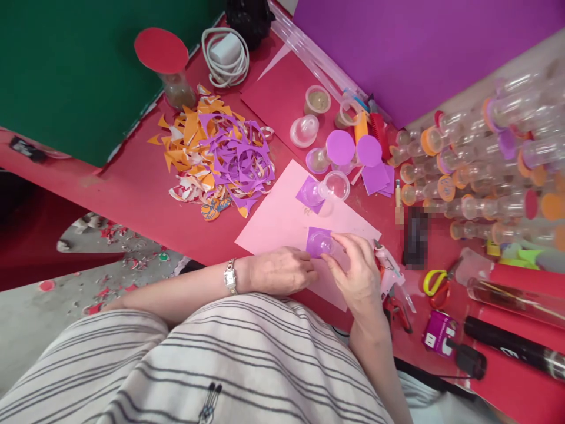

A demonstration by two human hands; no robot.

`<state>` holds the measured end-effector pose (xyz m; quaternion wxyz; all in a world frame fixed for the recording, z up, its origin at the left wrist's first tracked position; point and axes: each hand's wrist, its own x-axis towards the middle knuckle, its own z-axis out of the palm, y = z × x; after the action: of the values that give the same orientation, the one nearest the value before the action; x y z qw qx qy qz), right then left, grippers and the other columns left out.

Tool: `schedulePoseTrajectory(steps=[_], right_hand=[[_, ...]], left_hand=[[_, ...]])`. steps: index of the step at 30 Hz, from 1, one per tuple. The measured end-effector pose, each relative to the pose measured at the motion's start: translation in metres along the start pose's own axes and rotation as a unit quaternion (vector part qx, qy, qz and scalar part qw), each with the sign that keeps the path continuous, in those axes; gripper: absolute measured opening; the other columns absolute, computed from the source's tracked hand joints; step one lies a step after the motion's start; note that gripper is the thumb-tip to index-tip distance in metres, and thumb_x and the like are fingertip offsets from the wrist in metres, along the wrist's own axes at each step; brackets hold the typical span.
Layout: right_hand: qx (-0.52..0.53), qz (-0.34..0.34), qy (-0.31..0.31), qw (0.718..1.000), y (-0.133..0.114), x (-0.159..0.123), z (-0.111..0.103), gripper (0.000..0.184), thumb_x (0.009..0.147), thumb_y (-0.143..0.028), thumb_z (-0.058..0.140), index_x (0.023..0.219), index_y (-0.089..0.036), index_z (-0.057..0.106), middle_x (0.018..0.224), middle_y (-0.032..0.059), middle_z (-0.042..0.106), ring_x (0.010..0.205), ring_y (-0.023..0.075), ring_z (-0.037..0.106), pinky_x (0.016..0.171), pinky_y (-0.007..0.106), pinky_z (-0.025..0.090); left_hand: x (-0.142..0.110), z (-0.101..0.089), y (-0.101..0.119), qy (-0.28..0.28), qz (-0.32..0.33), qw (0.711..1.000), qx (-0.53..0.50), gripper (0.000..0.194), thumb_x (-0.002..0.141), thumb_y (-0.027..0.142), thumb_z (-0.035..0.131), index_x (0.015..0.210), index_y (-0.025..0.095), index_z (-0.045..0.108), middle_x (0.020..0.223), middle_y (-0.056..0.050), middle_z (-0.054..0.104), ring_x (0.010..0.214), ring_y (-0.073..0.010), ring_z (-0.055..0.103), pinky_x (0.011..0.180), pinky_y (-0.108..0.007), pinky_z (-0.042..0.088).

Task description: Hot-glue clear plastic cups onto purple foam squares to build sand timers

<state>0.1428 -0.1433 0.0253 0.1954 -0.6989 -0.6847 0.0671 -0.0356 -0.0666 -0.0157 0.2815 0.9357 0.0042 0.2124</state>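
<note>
Clear cup (321,243), apparently rim-down, near pink sheet's edge (265,250).

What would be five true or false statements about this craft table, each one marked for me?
1. The right hand is touching a clear plastic cup on a purple square. True.
2. The watch is on the right wrist. False: the watch is on the left wrist, just behind the left hand.
3. The pile of paper scraps is entirely green. False: the paper scraps are mostly orange and purple, with some white.
4. A pale pink sheet lies beneath the hands' work. True.
5. The white cable is stretched out straight. False: the white cable is coiled around a white block.
</note>
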Motion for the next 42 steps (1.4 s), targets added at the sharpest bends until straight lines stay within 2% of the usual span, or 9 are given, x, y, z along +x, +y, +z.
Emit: schedulePoseTrajectory(steps=[5,13,20,25,28,31,36,42], right_hand=[[-0.001,-0.053,-0.049,0.997,0.004,0.003,-0.005,0.025,0.098,-0.026,0.053,0.120,-0.027,0.065,0.111,0.0076,0.069,0.104,0.0231,0.065,0.093,0.042,0.055],[0.009,-0.045,-0.093,0.995,0.008,0.009,-0.005,0.023,0.099,-0.026,0.051,0.117,-0.027,0.065,0.107,0.0069,0.069,0.102,0.0242,0.066,0.091,0.044,0.056],[0.016,-0.040,-0.039,0.998,0.008,0.004,0.002,0.020,0.098,-0.030,0.054,0.114,-0.024,0.064,0.104,0.0085,0.067,0.098,0.0238,0.064,0.086,0.041,0.056],[0.002,0.019,0.031,0.999,0.004,0.002,0.010,0.023,0.096,-0.039,0.057,0.109,-0.021,0.064,0.095,0.0072,0.064,0.080,0.0207,0.063,0.076,0.038,0.056],[-0.005,0.024,0.027,0.999,0.003,0.003,0.008,0.029,0.096,-0.044,0.057,0.112,-0.020,0.064,0.096,0.0077,0.063,0.082,0.0213,0.063,0.076,0.038,0.056],[-0.010,-0.009,0.023,1.000,0.005,0.006,0.000,0.029,0.096,-0.040,0.058,0.118,-0.021,0.064,0.103,0.0093,0.065,0.093,0.0224,0.064,0.083,0.038,0.055],[-0.015,-0.075,-0.034,0.996,0.011,0.009,-0.010,0.023,0.097,-0.027,0.056,0.118,-0.025,0.066,0.110,0.0072,0.069,0.103,0.0227,0.065,0.091,0.039,0.054],[0.019,-0.047,-0.077,0.996,0.012,0.011,-0.009,0.023,0.097,-0.023,0.054,0.116,-0.026,0.067,0.108,0.0061,0.071,0.103,0.0229,0.067,0.091,0.039,0.056]], left_hand=[[0.000,-0.001,0.000,-0.007,-0.003,1.000,0.001,0.013,0.090,0.007,0.061,0.080,0.015,0.060,0.075,-0.006,0.068,0.069,-0.0179,0.061,0.067,-0.032,0.048],[0.001,-0.001,0.001,-0.003,-0.001,1.000,0.002,0.014,0.091,0.006,0.060,0.080,0.015,0.060,0.074,-0.006,0.068,0.069,-0.0181,0.061,0.066,-0.032,0.048],[0.002,-0.001,0.001,-0.017,-0.004,1.000,0.013,0.013,0.090,0.006,0.060,0.080,0.014,0.061,0.076,-0.006,0.068,0.069,-0.0183,0.061,0.066,-0.032,0.047],[0.002,-0.003,0.001,-0.022,-0.001,1.000,0.006,0.015,0.092,0.006,0.057,0.079,0.015,0.060,0.077,-0.006,0.067,0.068,-0.0174,0.059,0.067,-0.031,0.048],[0.002,-0.003,0.001,-0.018,-0.006,1.000,0.004,0.017,0.093,0.006,0.056,0.079,0.016,0.059,0.077,-0.006,0.067,0.068,-0.0175,0.058,0.067,-0.031,0.048],[0.002,-0.003,0.001,-0.018,-0.003,1.000,0.000,0.017,0.093,0.007,0.056,0.079,0.016,0.059,0.077,-0.007,0.067,0.069,-0.0178,0.059,0.068,-0.031,0.048],[0.002,-0.004,0.001,-0.034,-0.008,0.999,0.000,0.015,0.093,0.007,0.055,0.082,0.015,0.060,0.079,-0.007,0.068,0.071,-0.0181,0.060,0.071,-0.032,0.049],[0.003,-0.005,0.001,-0.053,-0.012,0.999,-0.005,0.016,0.095,0.008,0.053,0.083,0.015,0.061,0.081,-0.007,0.069,0.073,-0.0182,0.060,0.071,-0.032,0.048]])
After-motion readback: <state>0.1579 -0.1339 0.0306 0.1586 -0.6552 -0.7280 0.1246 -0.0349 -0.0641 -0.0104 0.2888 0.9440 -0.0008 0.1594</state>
